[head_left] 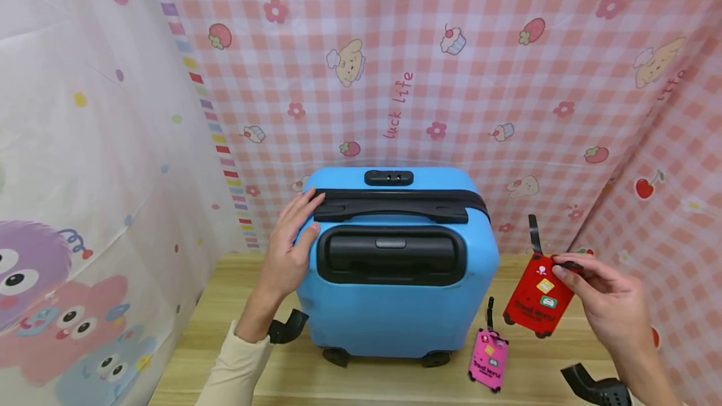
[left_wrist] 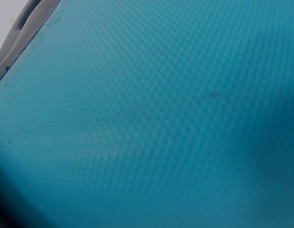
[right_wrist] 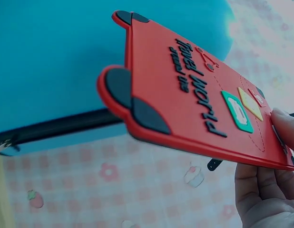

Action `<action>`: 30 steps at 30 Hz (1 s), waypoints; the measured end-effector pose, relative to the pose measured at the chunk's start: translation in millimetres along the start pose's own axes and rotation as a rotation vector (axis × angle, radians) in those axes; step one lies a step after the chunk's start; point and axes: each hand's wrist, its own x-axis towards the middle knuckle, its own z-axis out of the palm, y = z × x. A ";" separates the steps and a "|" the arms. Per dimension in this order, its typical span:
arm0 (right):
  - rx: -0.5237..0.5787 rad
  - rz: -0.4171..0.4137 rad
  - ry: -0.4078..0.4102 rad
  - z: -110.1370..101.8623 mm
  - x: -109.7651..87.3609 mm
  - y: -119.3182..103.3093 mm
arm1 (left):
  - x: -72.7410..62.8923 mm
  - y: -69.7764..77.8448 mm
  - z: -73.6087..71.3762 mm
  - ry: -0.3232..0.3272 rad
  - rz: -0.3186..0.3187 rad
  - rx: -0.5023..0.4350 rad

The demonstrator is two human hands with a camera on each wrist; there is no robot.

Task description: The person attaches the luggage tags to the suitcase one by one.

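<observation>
A blue hard-shell suitcase [head_left: 389,318] stands upright on small wheels, its black handles facing me. My left hand [head_left: 289,255] rests on its upper left corner, fingers extended over the edge and thumb on the front. The suitcase's textured blue shell [left_wrist: 161,118] fills the left wrist view, where no fingers show. To the right of the suitcase, my right hand [head_left: 609,293] pinches a red luggage tag [head_left: 533,299] by its upper right edge. A black strap sticks up from that tag. The right wrist view shows the tag's raised "Travel World" lettering [right_wrist: 197,85] and stickers.
A pink luggage tag [head_left: 489,361] with a black strap lies on the wooden table [head_left: 237,306], near the suitcase's right wheel. Behind hangs a pink checked cloth [head_left: 395,49]; a white patterned cloth [head_left: 113,143] closes off the left side.
</observation>
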 end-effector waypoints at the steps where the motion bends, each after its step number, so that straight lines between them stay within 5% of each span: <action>1: 0.027 -0.025 -0.019 1.3 2.4 -0.8 | -0.2 -0.4 -0.1 0.000 -0.002 -0.001; 18: 0.306 -0.139 -0.168 22.6 18.7 -9.6 | -0.3 -1.1 0.5 0.002 -0.008 -0.005; 30: 0.241 -0.128 -0.237 44.4 20.3 -26.5 | 0.0 -2.8 1.2 0.007 -0.002 0.017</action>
